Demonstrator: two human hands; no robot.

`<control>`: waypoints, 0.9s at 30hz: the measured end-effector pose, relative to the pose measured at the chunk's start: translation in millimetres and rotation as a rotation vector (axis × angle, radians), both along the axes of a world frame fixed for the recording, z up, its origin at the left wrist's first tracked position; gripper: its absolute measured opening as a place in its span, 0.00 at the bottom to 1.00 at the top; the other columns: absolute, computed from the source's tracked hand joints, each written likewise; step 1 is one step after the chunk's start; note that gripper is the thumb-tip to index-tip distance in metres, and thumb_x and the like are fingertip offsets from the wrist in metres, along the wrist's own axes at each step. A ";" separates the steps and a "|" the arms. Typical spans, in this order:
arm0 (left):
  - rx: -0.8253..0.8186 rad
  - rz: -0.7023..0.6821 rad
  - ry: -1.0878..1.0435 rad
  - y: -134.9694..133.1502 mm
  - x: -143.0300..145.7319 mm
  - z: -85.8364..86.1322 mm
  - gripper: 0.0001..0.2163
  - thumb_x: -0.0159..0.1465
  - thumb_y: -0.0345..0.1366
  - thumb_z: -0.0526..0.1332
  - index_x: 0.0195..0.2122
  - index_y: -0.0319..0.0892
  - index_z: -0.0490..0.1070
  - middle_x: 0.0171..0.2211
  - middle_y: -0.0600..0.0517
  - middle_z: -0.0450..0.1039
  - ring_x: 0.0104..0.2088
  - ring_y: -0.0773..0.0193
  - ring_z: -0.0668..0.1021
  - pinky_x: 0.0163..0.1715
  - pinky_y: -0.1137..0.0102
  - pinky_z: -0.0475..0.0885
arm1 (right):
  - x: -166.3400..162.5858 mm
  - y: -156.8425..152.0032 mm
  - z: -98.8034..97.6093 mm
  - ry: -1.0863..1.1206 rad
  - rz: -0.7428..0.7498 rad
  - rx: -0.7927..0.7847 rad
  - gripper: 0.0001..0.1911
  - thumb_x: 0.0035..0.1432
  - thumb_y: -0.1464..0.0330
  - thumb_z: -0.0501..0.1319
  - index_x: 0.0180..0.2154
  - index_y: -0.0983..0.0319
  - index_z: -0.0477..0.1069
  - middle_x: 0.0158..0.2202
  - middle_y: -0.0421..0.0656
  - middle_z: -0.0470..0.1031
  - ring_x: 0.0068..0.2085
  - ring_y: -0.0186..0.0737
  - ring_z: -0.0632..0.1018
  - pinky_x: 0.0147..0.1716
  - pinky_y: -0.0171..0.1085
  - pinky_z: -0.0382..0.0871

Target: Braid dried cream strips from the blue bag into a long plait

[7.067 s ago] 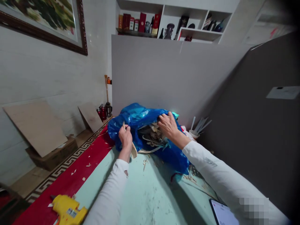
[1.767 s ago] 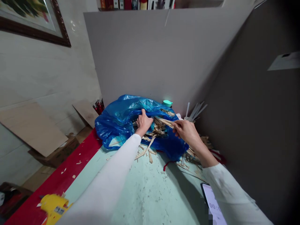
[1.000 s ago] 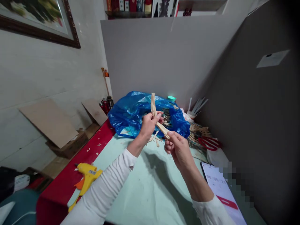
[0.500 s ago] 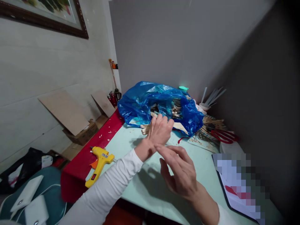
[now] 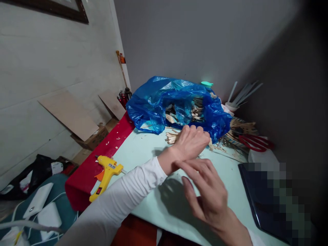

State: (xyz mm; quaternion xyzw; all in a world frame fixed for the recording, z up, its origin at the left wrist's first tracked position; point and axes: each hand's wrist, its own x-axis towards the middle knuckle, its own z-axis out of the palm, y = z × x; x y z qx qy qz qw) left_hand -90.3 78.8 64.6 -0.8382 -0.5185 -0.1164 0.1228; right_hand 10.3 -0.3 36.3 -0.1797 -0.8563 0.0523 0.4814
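Note:
My left hand (image 5: 191, 141) is low over the pale green table top (image 5: 151, 160), just in front of the blue plastic bag (image 5: 156, 102). Its fingers are curled down over a pale dried strip (image 5: 210, 145), whose end sticks out on the right. More dried strips (image 5: 171, 136) lie loose beside the hand, and others fill the bag's open mouth (image 5: 194, 111). My right hand (image 5: 206, 194) hovers nearer to me with its fingers spread and nothing in them.
A yellow glue gun (image 5: 106, 172) lies at the table's left edge on a red cloth (image 5: 102, 153). Red scissors (image 5: 253, 142) and a cup of white sticks (image 5: 234, 104) stand right of the bag. A dark tablet (image 5: 266, 201) lies front right. Grey boards wall the back and right.
Both hands pulled a dried strip from the bag. My right hand has since let go and drawn back, open. My left hand brought the strip down toward the table, drifting right.

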 end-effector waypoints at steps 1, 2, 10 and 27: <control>-0.024 0.005 0.004 1.9 1.2 -4.3 0.10 0.66 0.25 0.50 0.39 0.36 0.71 0.38 0.44 0.73 0.41 0.53 0.75 0.39 0.61 0.64 | -3.9 -2.0 -0.8 -0.064 -0.019 0.012 0.21 0.56 0.79 0.57 0.53 0.67 0.67 0.41 0.53 0.74 0.40 0.46 0.72 0.37 0.45 0.67; -0.048 0.010 0.006 3.4 2.3 -8.7 0.10 0.66 0.24 0.50 0.39 0.36 0.71 0.39 0.43 0.73 0.42 0.53 0.75 0.40 0.61 0.64 | -7.7 -3.9 -2.0 -0.121 -0.034 0.025 0.21 0.57 0.78 0.57 0.53 0.68 0.68 0.44 0.54 0.74 0.42 0.47 0.71 0.38 0.46 0.67; -0.160 -0.007 -0.240 7.8 2.9 -26.0 0.11 0.64 0.28 0.51 0.39 0.40 0.74 0.35 0.45 0.76 0.36 0.56 0.77 0.35 0.66 0.66 | -16.1 -6.7 -10.2 -0.274 0.132 0.021 0.19 0.60 0.74 0.55 0.53 0.67 0.69 0.50 0.52 0.75 0.42 0.46 0.72 0.38 0.46 0.68; -0.525 -0.044 -1.792 -27.1 -4.8 -17.2 0.11 0.55 0.41 0.65 0.35 0.40 0.78 0.29 0.53 0.74 0.24 0.70 0.71 0.27 0.73 0.67 | 8.0 31.8 -4.7 0.221 -0.091 -0.871 0.07 0.59 0.64 0.60 0.35 0.61 0.67 0.33 0.41 0.73 0.31 0.35 0.74 0.31 0.33 0.68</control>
